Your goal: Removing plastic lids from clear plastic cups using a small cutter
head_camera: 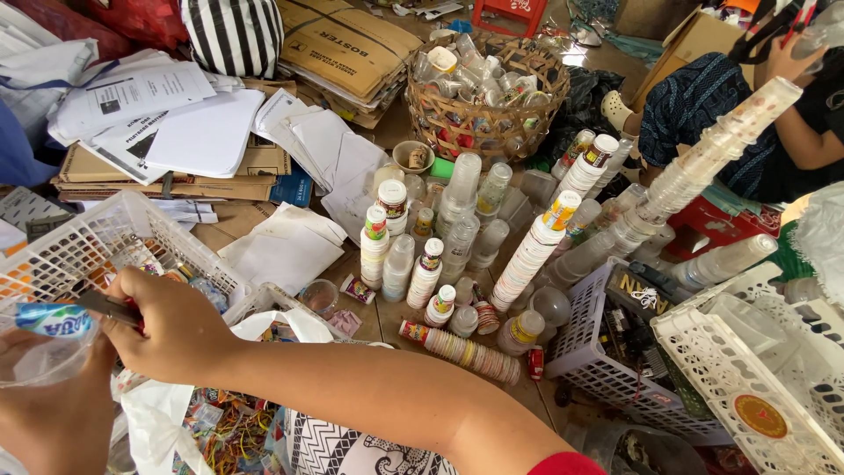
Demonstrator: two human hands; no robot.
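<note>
Two hands work at the lower left over one clear plastic bottle (40,339) with a blue label, lying sideways at the frame's left edge. Left hand (53,413) cups the bottle from below, grip closed around its body. Right hand (171,330) reaches across from the right, grip clenched on a small tool with a grey blade (105,305) and red handle; blade tip touches the bottle at the label.

Just behind the hands: white lattice basket (105,233), tilted, colourful scraps inside. Below the right forearm: white plastic bag (158,422) and a heap of coloured wrappers (224,431).

Centre of floor (387,321): many upright stacks of nested plastic cups (457,224), some clear, some with printed bands. One stack (462,349) lies flat near the forearm. A long stack (703,167) leans toward upper right.

Right: two more white baskets (747,369), (598,352).

Behind: woven basket (488,97) full of clear bottles, flattened cardboard (352,48), loose papers (176,123).

Upper right: another person's arm (796,132), well apart from the bottle.
</note>
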